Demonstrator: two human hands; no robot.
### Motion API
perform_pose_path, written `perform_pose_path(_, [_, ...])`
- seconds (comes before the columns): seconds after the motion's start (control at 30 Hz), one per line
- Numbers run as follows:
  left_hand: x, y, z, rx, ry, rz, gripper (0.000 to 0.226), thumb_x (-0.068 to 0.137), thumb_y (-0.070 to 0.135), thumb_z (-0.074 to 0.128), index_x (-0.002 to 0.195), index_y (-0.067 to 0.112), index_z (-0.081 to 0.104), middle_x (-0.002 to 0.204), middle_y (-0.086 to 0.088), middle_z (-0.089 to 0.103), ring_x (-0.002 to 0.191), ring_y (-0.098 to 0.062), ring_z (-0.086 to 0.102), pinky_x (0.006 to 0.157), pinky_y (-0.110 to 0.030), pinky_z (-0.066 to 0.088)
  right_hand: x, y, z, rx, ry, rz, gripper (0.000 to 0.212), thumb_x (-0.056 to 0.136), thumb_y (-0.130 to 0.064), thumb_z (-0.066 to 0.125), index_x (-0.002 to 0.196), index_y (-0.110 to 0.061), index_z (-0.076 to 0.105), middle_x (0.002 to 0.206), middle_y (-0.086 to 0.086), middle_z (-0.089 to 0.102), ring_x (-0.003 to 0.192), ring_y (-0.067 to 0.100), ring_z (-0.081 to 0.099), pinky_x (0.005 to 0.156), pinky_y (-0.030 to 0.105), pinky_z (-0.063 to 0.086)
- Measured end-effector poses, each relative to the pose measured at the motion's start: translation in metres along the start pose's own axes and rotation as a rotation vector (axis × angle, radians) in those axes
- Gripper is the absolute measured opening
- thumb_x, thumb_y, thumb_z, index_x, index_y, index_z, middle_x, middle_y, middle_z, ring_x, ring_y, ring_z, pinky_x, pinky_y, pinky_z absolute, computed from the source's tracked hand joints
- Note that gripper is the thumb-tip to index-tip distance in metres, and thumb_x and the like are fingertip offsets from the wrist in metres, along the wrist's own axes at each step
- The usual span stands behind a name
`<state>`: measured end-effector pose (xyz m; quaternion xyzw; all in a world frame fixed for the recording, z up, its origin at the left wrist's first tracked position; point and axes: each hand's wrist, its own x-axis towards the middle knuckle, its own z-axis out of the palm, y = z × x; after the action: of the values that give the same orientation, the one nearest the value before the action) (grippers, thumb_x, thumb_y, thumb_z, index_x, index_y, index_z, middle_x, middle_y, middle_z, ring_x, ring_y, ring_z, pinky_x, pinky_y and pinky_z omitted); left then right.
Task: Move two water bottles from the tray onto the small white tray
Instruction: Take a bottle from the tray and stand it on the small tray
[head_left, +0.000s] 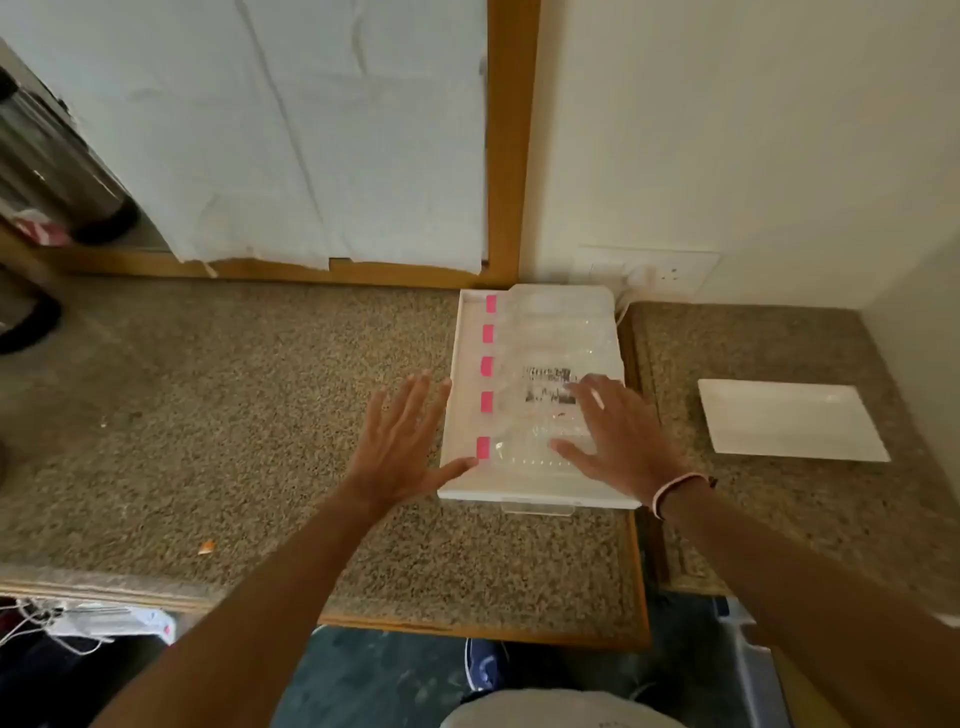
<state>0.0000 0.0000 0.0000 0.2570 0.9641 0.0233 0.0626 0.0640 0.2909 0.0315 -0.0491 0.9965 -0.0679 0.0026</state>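
Note:
A white tray lies on the speckled stone counter, holding several clear water bottles on their sides, pink caps lined along its left edge. My left hand hovers open at the tray's left front corner, fingers spread, holding nothing. Over the nearest bottles my right hand is spread open, apparently resting on them but gripping none. The small white tray sits bare on the counter to the right, apart from both hands.
A wall socket with a white cable sits behind the bottle tray. A dark appliance stands at the far left. An orange scrap lies near the counter's front edge. A seam divides the two counter sections.

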Motion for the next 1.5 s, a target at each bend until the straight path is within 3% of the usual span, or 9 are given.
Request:
perform_pose_path(0.1, [-0.009, -0.008, 0.020, 0.011, -0.066, 0.027, 0.112, 0.079, 0.091, 0.023, 0.159, 0.014, 0.012, 0.167, -0.019, 0.018, 0.154, -0.039, 0.020, 0.120, -0.068, 0.023, 0.000, -0.017, 0.020, -0.026, -0.008, -0.217, 0.056, 0.090, -0.053, 0.057, 0.127, -0.011, 0.060, 0.122, 0.013, 0.063, 0.112, 0.033, 0.062, 0.092, 0.045, 0.054])
perform_pose_path(0.17, [-0.019, -0.011, 0.036, 0.015, -0.081, 0.062, 0.113, 0.078, 0.090, 0.030, 0.157, 0.009, 0.024, 0.164, -0.020, 0.027, 0.152, -0.040, 0.027, 0.116, -0.069, 0.030, 0.004, -0.031, 0.028, -0.078, -0.045, -0.256, 0.059, 0.087, -0.051, 0.065, 0.130, -0.011, 0.059, 0.122, 0.013, 0.063, 0.109, 0.033, 0.062, 0.090, 0.044, 0.054])
perform_pose_path(0.27, [-0.025, -0.012, 0.049, 0.005, -0.104, 0.098, 0.116, 0.076, 0.091, 0.037, 0.154, 0.006, 0.030, 0.163, -0.023, 0.026, 0.152, -0.042, 0.022, 0.117, -0.068, 0.027, 0.013, -0.051, 0.030, -0.146, -0.108, -0.182, 0.069, 0.077, -0.055, 0.074, 0.129, -0.012, 0.059, 0.122, 0.012, 0.062, 0.107, 0.033, 0.059, 0.089, 0.046, 0.052])
perform_pose_path(0.43, [-0.025, -0.013, 0.055, -0.021, -0.123, 0.094, 0.119, 0.075, 0.094, 0.031, 0.157, 0.009, 0.024, 0.166, -0.022, 0.019, 0.155, -0.041, 0.014, 0.119, -0.069, 0.022, 0.020, -0.070, 0.032, -0.175, -0.116, -0.137, 0.060, 0.066, -0.048, 0.084, 0.110, -0.010, 0.065, 0.113, 0.010, 0.064, 0.100, 0.030, 0.061, 0.082, 0.044, 0.053])
perform_pose_path(0.7, [-0.025, -0.013, 0.056, -0.049, -0.078, 0.111, 0.117, 0.076, 0.093, 0.031, 0.153, 0.006, 0.033, 0.163, -0.023, 0.027, 0.152, -0.043, 0.023, 0.117, -0.070, 0.027, 0.018, -0.077, 0.026, -0.079, -0.133, -0.076, 0.055, 0.080, -0.048, 0.077, 0.121, -0.016, 0.059, 0.112, 0.002, 0.070, 0.098, 0.023, 0.067, 0.082, 0.035, 0.055])
perform_pose_path(0.83, [-0.025, -0.014, 0.057, -0.053, -0.075, 0.116, 0.116, 0.076, 0.093, 0.034, 0.152, 0.005, 0.036, 0.162, -0.024, 0.029, 0.151, -0.043, 0.025, 0.116, -0.070, 0.028, 0.013, -0.072, -0.003, 0.122, 0.016, 0.006, 0.070, 0.073, -0.054, 0.081, 0.129, -0.017, 0.061, 0.116, 0.002, 0.074, 0.104, 0.025, 0.071, 0.083, 0.038, 0.056])
perform_pose_path(1.03, [-0.023, -0.015, 0.055, -0.035, -0.077, 0.114, 0.114, 0.077, 0.092, 0.032, 0.152, 0.005, 0.036, 0.163, -0.023, 0.028, 0.152, -0.043, 0.024, 0.117, -0.070, 0.027, -0.001, -0.064, -0.037, 0.544, 0.179, 0.112, 0.071, 0.064, -0.049, 0.091, 0.123, -0.016, 0.069, 0.120, 0.003, 0.075, 0.105, 0.024, 0.072, 0.094, 0.043, 0.057])
perform_pose_path(1.37, [-0.026, -0.013, 0.054, 0.004, -0.102, 0.123, 0.114, 0.079, 0.090, 0.031, 0.151, 0.003, 0.035, 0.162, -0.025, 0.028, 0.151, -0.044, 0.024, 0.117, -0.071, 0.027, -0.009, -0.051, -0.042, 0.700, 0.210, 0.019, 0.080, 0.059, -0.047, 0.094, 0.124, -0.008, 0.070, 0.121, 0.007, 0.075, 0.109, 0.021, 0.071, 0.095, 0.041, 0.057])
perform_pose_path(1.5, [-0.020, -0.010, 0.048, 0.014, -0.121, 0.114, 0.118, 0.076, 0.094, 0.024, 0.156, 0.008, 0.024, 0.165, -0.022, 0.021, 0.154, -0.041, 0.018, 0.120, -0.071, 0.019, -0.013, -0.028, -0.041, 0.817, 0.272, 0.043, 0.079, 0.054, -0.050, 0.094, 0.118, -0.010, 0.073, 0.115, 0.004, 0.078, 0.103, 0.016, 0.073, 0.090, 0.037, 0.060])
